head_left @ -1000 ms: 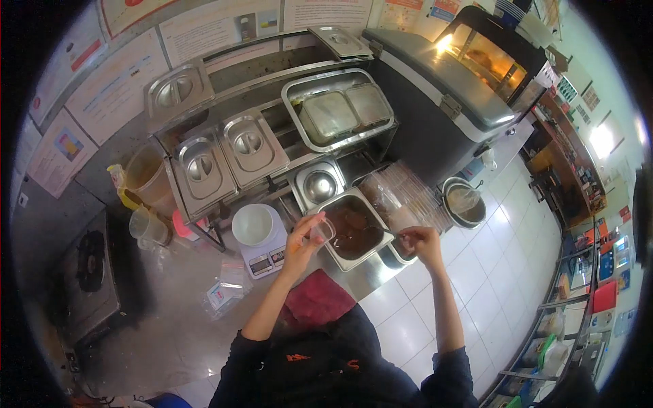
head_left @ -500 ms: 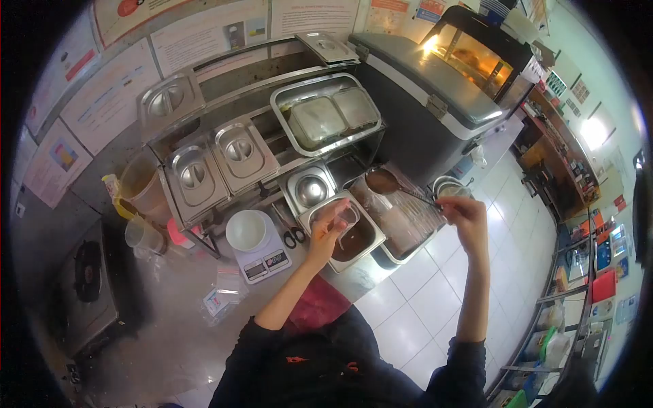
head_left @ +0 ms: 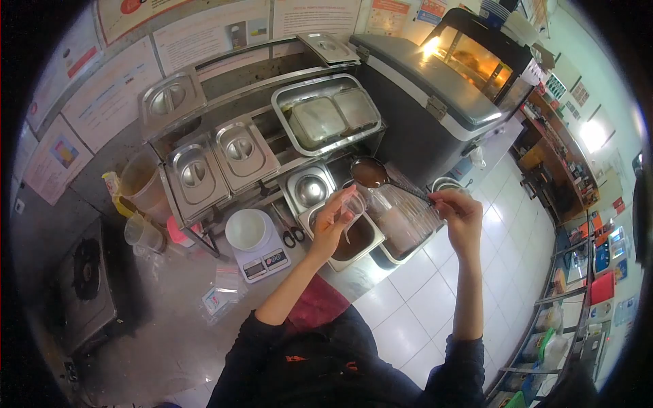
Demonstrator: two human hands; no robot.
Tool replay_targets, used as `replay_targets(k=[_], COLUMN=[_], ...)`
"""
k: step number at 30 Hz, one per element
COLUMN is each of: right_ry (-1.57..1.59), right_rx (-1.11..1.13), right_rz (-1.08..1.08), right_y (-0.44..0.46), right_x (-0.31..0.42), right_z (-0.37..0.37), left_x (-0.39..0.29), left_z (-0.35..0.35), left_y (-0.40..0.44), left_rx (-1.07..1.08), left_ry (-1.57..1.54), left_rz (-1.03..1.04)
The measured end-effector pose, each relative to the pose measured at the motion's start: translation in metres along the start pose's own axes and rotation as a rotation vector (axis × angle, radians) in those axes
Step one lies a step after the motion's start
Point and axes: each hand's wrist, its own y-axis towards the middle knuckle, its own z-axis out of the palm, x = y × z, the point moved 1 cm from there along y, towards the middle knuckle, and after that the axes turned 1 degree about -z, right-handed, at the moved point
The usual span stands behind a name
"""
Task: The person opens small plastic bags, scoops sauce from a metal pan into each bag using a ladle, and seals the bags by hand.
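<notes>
My left hand (head_left: 333, 221) is closed around a small clear plastic cup (head_left: 353, 203), which it holds tilted above a steel pan (head_left: 373, 246) of brown sauce (head_left: 348, 250). In my right hand (head_left: 459, 212) is the handle of a dark ladle (head_left: 369, 173), pinched at its end. Brown sauce fills the ladle's bowl, which hangs just beyond the cup and appears apart from it. Below the ladle, a container holds stacked clear plastic cups (head_left: 401, 217). Whether the small cup contains any sauce is hard to make out.
A white bowl (head_left: 247, 230) stands on a kitchen scale (head_left: 265, 264), with scissors (head_left: 294, 236) beside it. Lidded steel pans (head_left: 195, 173) sit in a rack behind. A large grey cooler box (head_left: 422, 102) flanks the right side, and a black burner (head_left: 87, 279) the left.
The ladle has moved left and slightly up, closer to the small cup. My left hand has shifted a little, and the cup is now more tilted.
</notes>
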Motion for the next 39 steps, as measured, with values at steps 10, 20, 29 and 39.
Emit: replay_targets(k=[10,20,29,39], right_ry=[-0.023,-0.17,-0.462,-0.127], right_rx=[-0.066,-0.226,-0.339,0.016], right_rz=[-0.08,-0.293,-0.623,0.001], right_y=[-0.005,-0.01,-0.019,-0.027], right_x=[-0.003,0.004,-0.006,-0.023], right_z=[0.006,0.01,0.02,0.031], left_x=[-0.012,-0.014,-0.006,0.003], left_z=[0.006,0.008,0.007,-0.017], left_y=[0.004,0.005,0.003,-0.016], left_rx=[0.003,-0.023,-0.069,0.033], left_ry=[-0.122,-0.086,-0.17,-0.647], left_rz=[0.014,-0.009,-0.002,-0.188])
